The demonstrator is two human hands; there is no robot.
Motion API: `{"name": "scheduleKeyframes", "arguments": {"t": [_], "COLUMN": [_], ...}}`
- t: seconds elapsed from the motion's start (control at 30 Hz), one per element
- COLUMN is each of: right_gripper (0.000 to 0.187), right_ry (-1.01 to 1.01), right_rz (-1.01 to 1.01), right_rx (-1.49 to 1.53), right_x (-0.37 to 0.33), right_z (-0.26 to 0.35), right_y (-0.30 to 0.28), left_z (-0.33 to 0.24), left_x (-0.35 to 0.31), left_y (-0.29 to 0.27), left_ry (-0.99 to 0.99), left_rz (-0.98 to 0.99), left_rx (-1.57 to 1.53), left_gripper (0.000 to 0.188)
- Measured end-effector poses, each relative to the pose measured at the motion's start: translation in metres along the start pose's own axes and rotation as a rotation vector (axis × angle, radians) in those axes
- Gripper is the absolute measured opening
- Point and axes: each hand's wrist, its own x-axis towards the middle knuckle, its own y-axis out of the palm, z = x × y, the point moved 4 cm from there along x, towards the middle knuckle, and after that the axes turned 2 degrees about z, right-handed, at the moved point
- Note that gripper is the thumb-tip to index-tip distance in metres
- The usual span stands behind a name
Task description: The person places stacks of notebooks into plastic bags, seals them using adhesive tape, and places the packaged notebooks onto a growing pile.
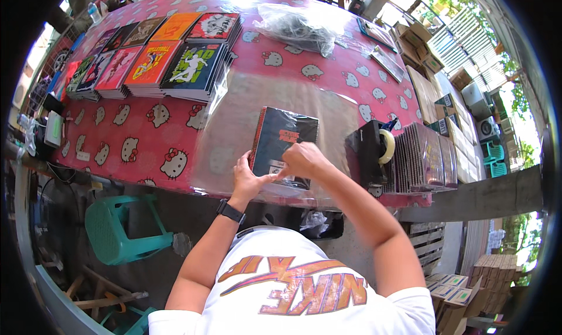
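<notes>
A worker bent over a dark spiral-bound notebook point(274, 142) lying on a bench point(111, 137) spread with a pink patterned cover. The left hand point(249, 178) was at the notebook's near-left corner, its grip partly open, thumb stretched along the near edge. The right hand point(301, 160) sat over the notebook's near half, its grip curled tight; whether it pinched anything could not be told. Right of the notebook stood a black tape dispenser point(367, 154) carrying a pale tape roll point(386, 146), and past it a stack of notebooks point(417, 159) in clear wrap. Beyond the notebook lay a bunched clear plastic bag point(293, 29), its contents unclear; to its far left, colourful notebooks point(155, 61) stood in rows. Below the notebook, under the bench edge, a black tub point(336, 227) held crumpled clear plastic point(314, 221).
</notes>
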Motion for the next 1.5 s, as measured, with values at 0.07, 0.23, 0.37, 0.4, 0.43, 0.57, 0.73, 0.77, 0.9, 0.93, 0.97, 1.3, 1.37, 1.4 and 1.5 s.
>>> {"name": "scheduleKeyframes", "arguments": {"t": [0.07, 0.23, 0.37, 0.4, 0.43, 0.57, 0.73, 0.77, 0.9, 0.93, 0.97, 1.3, 1.37, 1.4, 1.5], "right_gripper": [0.058, 0.074, 0.066, 0.067, 0.068, 0.071, 0.086, 0.075, 0.069, 0.069, 0.070, 0.048, 0.038, 0.040, 0.053], "right_ry": [0.208, 0.482, 0.644, 0.529, 0.407, 0.368, -0.021, 0.013, 0.337, 0.451, 0.561, 1.215, 1.252, 1.250, 1.328], "right_rz": [0.127, -0.170, -0.589, -0.589, -0.608, -0.926, -1.211, -1.244, -1.304, -1.386, -1.452, -0.914, -0.975, -0.919, -0.969], "right_rx": [-0.086, 0.114, 0.787, 0.998, 1.197, 0.887, 1.493, 1.398, 1.185, 0.884, 0.577, -0.724, -0.240, -0.113, -0.021], "right_x": [0.006, -0.024, -0.034, -0.031, -0.029, -0.067, -0.155, -0.181, -0.284, -0.311, -0.335, -0.360, -0.354, -0.362, -0.375], "right_z": [-0.015, -0.075, -0.079, -0.074, -0.069, -0.016, -0.034, -0.056, -0.128, -0.146, -0.160, -0.341, -0.343, -0.343, -0.328], "right_y": [-0.005, -0.004, 0.069, 0.094, 0.115, 0.059, -0.031, -0.038, -0.076, -0.085, -0.094, 0.022, 0.018, 0.015, 0.009], "left_z": [0.004, 0.003, -0.023, -0.029, -0.031, -0.039, -0.128, -0.149, -0.218, -0.224, -0.223, -0.154, -0.149, -0.144, -0.141], "left_x": [0.000, -0.001, 0.006, 0.009, 0.015, 0.020, -0.003, -0.005, -0.031, -0.033, -0.034, -0.031, -0.026, -0.026, -0.024], "left_y": [-0.002, -0.015, -0.009, -0.003, 0.002, -0.013, 0.005, 0.017, 0.019, 0.016, 0.014, 0.024, 0.020, 0.020, 0.018], "left_ry": [-0.007, -0.085, 0.039, 0.081, 0.091, 0.052, 0.235, 0.348, 0.723, 0.744, 0.697, 0.460, 0.453, 0.432, 0.407], "left_rz": [0.004, 0.003, -0.076, -0.046, 0.041, 0.205, 0.425, 0.548, 0.785, 0.792, 0.805, 0.522, 0.490, 0.485, 0.446], "left_rx": [0.024, -0.021, 0.369, 0.370, 0.211, -0.381, -0.732, -0.747, -0.501, -0.510, -0.499, -0.233, -0.225, -0.231, -0.206], "left_gripper": [0.097, 0.100, 0.105, 0.105, 0.103, 0.089, 0.084, 0.086, 0.087, 0.087, 0.084, 0.060, 0.059, 0.058, 0.057]}}
